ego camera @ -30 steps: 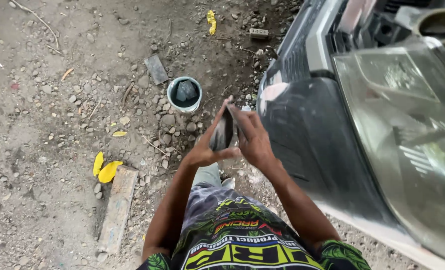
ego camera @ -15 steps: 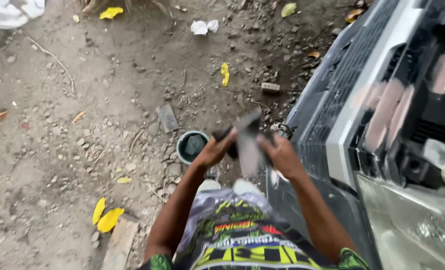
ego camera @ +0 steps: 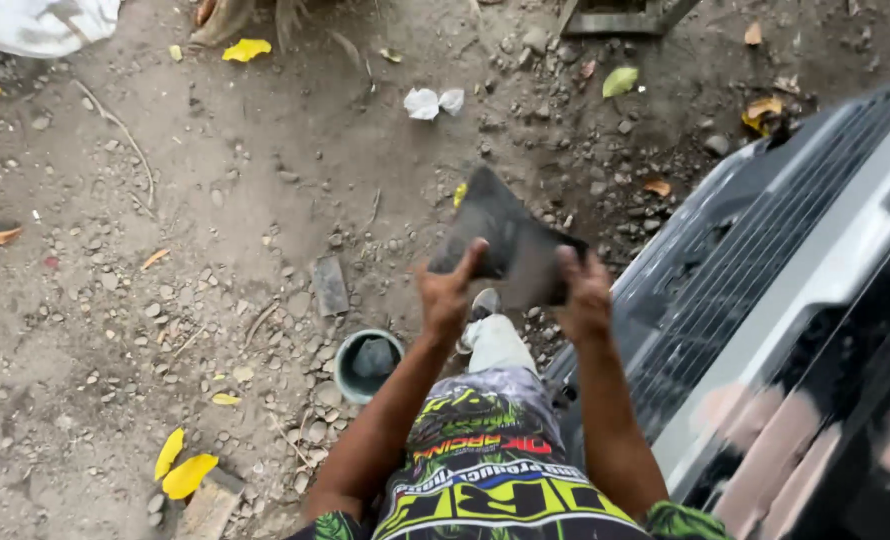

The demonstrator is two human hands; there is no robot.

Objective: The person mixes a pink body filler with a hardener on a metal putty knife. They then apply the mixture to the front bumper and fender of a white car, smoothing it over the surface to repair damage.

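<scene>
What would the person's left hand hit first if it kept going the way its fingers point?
The left hand already grips the dark grey flat sheet, so that comes first. Beyond the sheet, the line seems to lead to bare stony dirt ground; depth is hard to judge.

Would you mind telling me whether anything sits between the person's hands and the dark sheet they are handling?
Nothing visible does. The left hand and the right hand both grip the lower edge of the dark sheet directly, fingers on its surface. It is held up above the gravel ground, beside the vehicle's grille.
</scene>
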